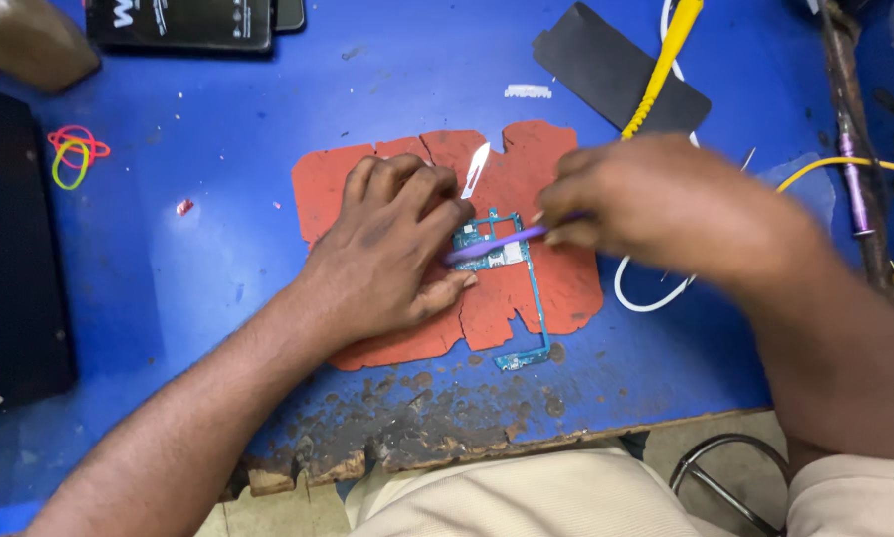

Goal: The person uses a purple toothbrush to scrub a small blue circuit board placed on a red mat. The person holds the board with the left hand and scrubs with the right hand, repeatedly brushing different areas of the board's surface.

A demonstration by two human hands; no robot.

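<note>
Blue table [218, 249]; red mat [556, 288]; my left hand [392, 254], fingers curled, pinning the circuit board [507, 254], long axis toward me; my right hand [656, 204] pinching purple tool [497, 242], tip leftward across board; blade [475, 169] beyond.

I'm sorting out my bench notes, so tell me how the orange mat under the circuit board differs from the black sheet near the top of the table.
The orange mat is cracked and ragged-edged; the black sheet looks whole, with clean edges. The orange mat carries the circuit board and both hands work over it; only a yellow tool crosses the black sheet. The orange mat sits mid-table, the black sheet at the far right. Both lie flat on the blue table.
</note>
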